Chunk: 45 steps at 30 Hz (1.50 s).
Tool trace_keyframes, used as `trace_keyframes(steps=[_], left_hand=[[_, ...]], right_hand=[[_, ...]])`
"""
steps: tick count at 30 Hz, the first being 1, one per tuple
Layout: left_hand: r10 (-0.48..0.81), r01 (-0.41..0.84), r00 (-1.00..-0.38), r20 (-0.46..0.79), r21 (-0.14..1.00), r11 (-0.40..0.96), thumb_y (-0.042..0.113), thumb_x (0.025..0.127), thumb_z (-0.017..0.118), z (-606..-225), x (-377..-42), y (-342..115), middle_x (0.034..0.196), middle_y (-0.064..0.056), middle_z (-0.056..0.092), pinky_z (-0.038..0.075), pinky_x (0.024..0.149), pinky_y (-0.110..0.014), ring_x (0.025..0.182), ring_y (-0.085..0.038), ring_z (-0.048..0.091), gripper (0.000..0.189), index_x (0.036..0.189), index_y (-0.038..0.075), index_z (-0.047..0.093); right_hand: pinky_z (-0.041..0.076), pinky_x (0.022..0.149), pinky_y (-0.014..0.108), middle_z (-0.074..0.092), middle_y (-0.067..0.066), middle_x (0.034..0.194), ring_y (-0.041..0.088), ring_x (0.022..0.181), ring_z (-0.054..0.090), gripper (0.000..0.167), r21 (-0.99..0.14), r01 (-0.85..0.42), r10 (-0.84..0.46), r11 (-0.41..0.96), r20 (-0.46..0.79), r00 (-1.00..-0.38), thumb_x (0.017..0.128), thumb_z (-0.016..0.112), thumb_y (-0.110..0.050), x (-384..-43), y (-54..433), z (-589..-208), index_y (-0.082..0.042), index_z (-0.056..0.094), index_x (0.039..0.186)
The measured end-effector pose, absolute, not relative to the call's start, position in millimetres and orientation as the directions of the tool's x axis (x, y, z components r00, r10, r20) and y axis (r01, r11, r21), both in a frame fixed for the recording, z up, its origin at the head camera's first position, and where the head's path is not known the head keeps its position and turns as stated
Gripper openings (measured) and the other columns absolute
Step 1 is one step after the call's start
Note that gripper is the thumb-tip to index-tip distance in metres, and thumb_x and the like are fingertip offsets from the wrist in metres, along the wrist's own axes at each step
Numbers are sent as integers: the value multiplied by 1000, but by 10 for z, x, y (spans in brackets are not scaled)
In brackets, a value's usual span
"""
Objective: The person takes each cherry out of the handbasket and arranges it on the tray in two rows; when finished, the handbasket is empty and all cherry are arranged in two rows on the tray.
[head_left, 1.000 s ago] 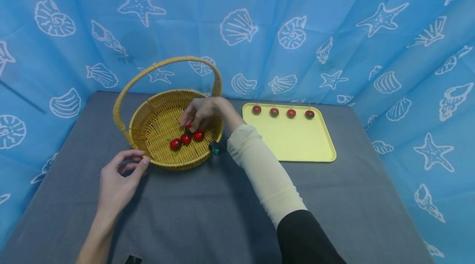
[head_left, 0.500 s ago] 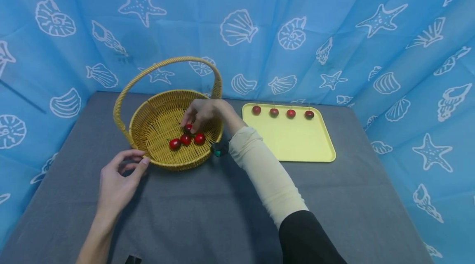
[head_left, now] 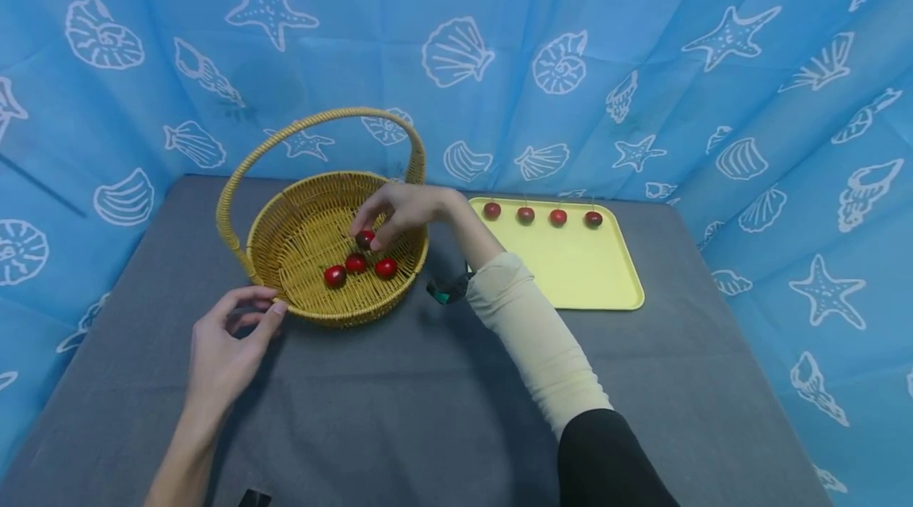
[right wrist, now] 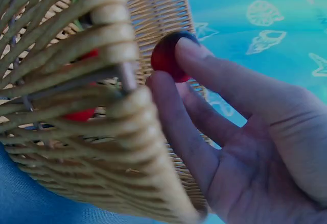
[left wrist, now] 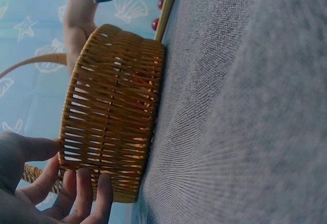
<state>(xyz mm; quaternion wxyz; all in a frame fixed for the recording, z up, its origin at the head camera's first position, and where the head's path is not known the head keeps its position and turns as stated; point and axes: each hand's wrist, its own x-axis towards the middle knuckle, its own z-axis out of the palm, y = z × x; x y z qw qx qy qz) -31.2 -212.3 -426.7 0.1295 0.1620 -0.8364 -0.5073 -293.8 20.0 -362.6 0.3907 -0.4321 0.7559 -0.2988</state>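
My right hand (head_left: pixel 403 210) pinches a dark red cherry (head_left: pixel 365 240) between thumb and fingertips over the inside of a yellow wicker basket (head_left: pixel 342 317). The right wrist view shows the held cherry (right wrist: pixel 168 55) at about the height of the basket rim. Below it, 3 more cherries lie on the basket floor, among them a left one (head_left: pixel 335 276) and a right one (head_left: pixel 387 268). At the basket's near left side, my left hand (head_left: pixel 231 337) holds the rim, thumb on one side and fingers against the woven outer wall (left wrist: pixel 112 106).
Right of the basket lies a yellow tray (head_left: pixel 563 277), with several cherries in a row along its far edge, such as the rightmost cherry (head_left: pixel 594 219). The basket's tall handle (head_left: pixel 321 120) arches overhead. A blue shell-print curtain (head_left: pixel 456 95) hangs behind the grey-covered table (head_left: pixel 399 412).
My right hand has risen a little with the cherry pinched in it, and the wrist and forearm have swung to the right. The left hand stays at the rim.
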Motion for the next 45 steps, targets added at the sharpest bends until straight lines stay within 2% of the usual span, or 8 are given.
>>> trace_keyframes(steps=[8,18,26,29,34,40,43,45], left_hand=[[-395,-133,-917,52,895,426,29,102,79,-4267,-303,-2130,103,20,67,58,70,-11,85,6,69,29,125,12,74],[-374,-108,-925,70,894,434,28,103,78,-4292,-288,-2132,105,21,67,58,72,-10,86,6,69,31,127,10,73],[-377,-123,-924,57,890,438,31,103,78,-4284,-286,-2134,104,21,67,57,72,-10,86,7,68,31,127,12,73],[-385,-129,-921,56,890,438,30,102,78,-4281,-286,-2130,105,20,66,56,72,-10,86,7,68,30,127,13,73],[-387,-124,-920,63,889,440,29,102,78,-4287,-287,-2129,106,18,66,56,72,-9,85,7,68,29,126,13,74],[-387,-122,-920,63,892,435,28,102,79,-4288,-295,-2136,106,20,66,57,72,-9,86,7,68,29,126,13,74],[-387,-120,-920,64,894,432,28,102,79,-4286,-296,-2136,105,21,67,56,73,-9,87,7,69,29,126,13,74],[-386,-117,-920,64,897,427,28,102,79,-4287,-299,-2137,105,22,67,56,74,-9,87,6,69,30,126,12,74]], right_hand=[[63,104,37,70,11,142,25,122,73,42,-872,-352,-915,341,-222,-336,99,79,-10,-2805,415,-3411,-5,70,140],[61,106,43,76,4,134,19,114,72,38,-820,-463,-896,335,-125,-426,98,81,-13,-2651,872,-3142,-12,75,135],[52,66,28,76,7,102,19,82,67,37,-808,-448,-839,383,-102,-534,98,81,-12,-2608,1314,-3100,-14,76,134],[60,72,30,77,12,111,20,83,74,38,-834,-388,-803,391,-103,-587,99,78,-8,-2612,1480,-3146,-9,73,137],[67,96,39,73,20,134,23,102,82,40,-862,-302,-730,406,-108,-675,102,73,-4,-2638,1755,-3324,-4,68,141],[63,106,41,76,25,129,40,111,80,44,-855,-244,-646,458,-131,-752,101,76,-6,-2660,2019,-3581,-3,67,143],[62,104,36,77,24,129,45,113,78,45,-858,-206,-605,471,-144,-783,99,79,-7,-2660,2116,-3694,-6,68,142],[60,88,28,76,21,133,37,98,82,44,-856,-209,-592,472,-133,-795,98,80,-7,-2659,2167,-3751,-6,70,140]])
